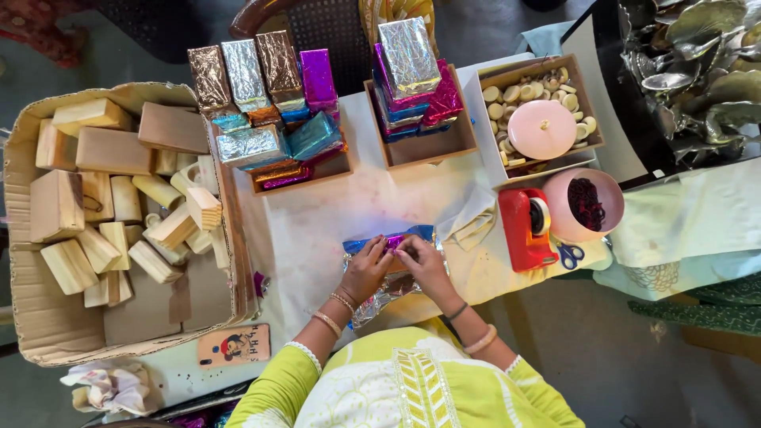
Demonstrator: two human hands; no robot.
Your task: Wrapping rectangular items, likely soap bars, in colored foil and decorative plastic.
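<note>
My left hand (366, 268) and my right hand (422, 261) meet over a block half wrapped in shiny blue, purple and silver foil (412, 232) on the white table cover (317, 230). Both hands pinch the foil along the block's top, fingertips nearly touching. Loose silver foil (379, 305) spills toward me under my wrists. The block itself is mostly hidden by my fingers and the foil.
A cardboard box (20, 261) of bare wooden blocks sits at left. Two wooden trays (305, 176) (432, 147) hold foil-wrapped blocks. At right are a red tape dispenser (525, 230), blue scissors (568, 255), a pink bowl (564, 212) and a box of pale discs (507, 91). A phone (234, 345) lies near me.
</note>
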